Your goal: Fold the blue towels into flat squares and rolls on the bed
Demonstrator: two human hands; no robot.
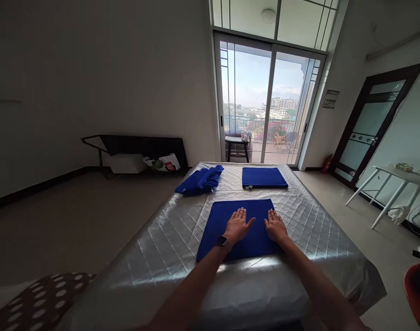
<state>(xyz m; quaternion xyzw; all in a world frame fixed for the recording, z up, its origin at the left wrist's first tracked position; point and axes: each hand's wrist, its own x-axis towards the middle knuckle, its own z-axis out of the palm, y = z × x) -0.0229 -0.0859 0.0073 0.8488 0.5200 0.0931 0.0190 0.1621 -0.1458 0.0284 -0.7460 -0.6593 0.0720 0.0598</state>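
Note:
A blue cloth lies spread as a flat rectangle on the silver quilted table cover. My left hand rests palm down on its middle, fingers stretched out and thumb apart; a dark watch is on that wrist. Over the cloth's right edge lies my right hand, also flat with straight fingers. Neither hand grips anything. Farther back on the right is a neatly folded blue cloth with a small white label at its near edge. At the back left sits a crumpled blue cloth.
Beyond the table is a sliding glass door. A white stool stands on the right, and a red chair is at the lower right. Brown polka-dot fabric shows at the lower left. A low black rack lines the left wall.

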